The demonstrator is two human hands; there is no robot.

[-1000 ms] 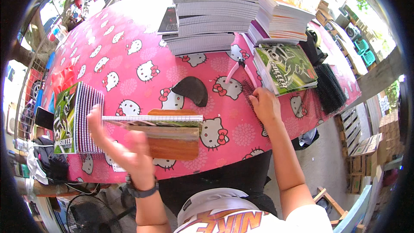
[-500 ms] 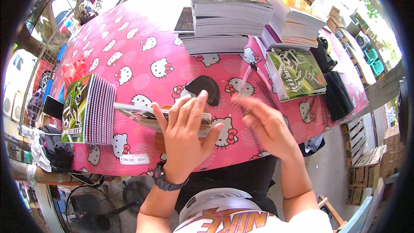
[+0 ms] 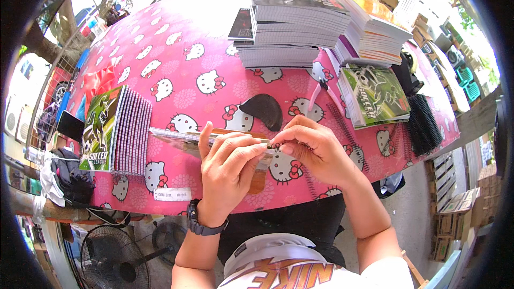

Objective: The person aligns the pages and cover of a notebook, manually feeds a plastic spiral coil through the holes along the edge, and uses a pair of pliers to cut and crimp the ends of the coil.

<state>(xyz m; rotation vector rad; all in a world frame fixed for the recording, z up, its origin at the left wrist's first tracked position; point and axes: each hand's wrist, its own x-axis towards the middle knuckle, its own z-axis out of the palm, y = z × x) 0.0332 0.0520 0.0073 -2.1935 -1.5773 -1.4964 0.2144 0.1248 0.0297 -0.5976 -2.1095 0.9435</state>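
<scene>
My left hand [image 3: 229,168] is closed on a thin notebook [image 3: 179,135], which stands on its edge with its pages seen side-on. At the notebook's right end, my right hand [image 3: 321,150] pinches a dark spiral binding coil [image 3: 276,146]. The fingertips of both hands nearly meet there, and they hide part of the coil. Under my left hand a brown wooden block [image 3: 258,183] shows. A black half-round piece [image 3: 262,111] lies just beyond my hands. Pink-handled pliers [image 3: 325,90] rest open farther right.
Spiral-bound notebooks with green soccer covers [image 3: 101,131] stand at left. Tall stacks of notebooks [image 3: 294,27] fill the far side, with more green-covered ones [image 3: 373,93] at right. Black coils [image 3: 424,123] are piled near the right edge. A paper slip [image 3: 172,194] lies in front.
My right hand has moved left to the notebook's end and now pinches the coil there. My left hand's fingers have drawn in, and the view has shifted slightly.
</scene>
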